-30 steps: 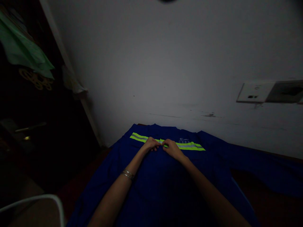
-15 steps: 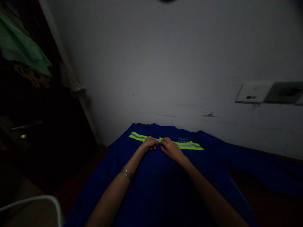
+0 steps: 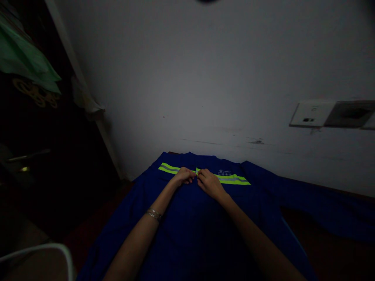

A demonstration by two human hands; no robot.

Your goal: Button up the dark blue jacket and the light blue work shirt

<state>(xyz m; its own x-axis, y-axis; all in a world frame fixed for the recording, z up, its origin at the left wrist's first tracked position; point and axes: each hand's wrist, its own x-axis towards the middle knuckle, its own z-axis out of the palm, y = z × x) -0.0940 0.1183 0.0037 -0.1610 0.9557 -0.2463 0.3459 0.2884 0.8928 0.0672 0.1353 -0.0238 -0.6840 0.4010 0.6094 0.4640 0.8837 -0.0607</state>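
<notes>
A dark blue work jacket (image 3: pixel 181 218) lies spread out, with one sleeve stretched to the right. Across its chest runs a yellow-green reflective strip (image 3: pixel 234 179), and small white print (image 3: pixel 225 172) shows just above the strip's right part. My left hand (image 3: pixel 184 176) pinches the front edge of the jacket at the middle of the strip. Beside it, almost touching, my right hand (image 3: pixel 208 182) grips the same front edge with bent fingers. The fingertips cover whatever small part of the fastening lies between them. A bracelet (image 3: pixel 154 213) sits on my left wrist.
Behind the jacket rises a white wall (image 3: pixel 187 78) with scuff marks. Wall sockets (image 3: pixel 310 114) are at the right. A dark door (image 3: pixel 58 156) with a handle (image 3: pixel 26 156) and hanging green cloth (image 3: pixel 26 54) stands left. A white curved rail (image 3: pixel 58 246) is at lower left.
Both hands stay at the same place on the jacket's front, with hardly any finger movement. The whole view has shifted very slightly.
</notes>
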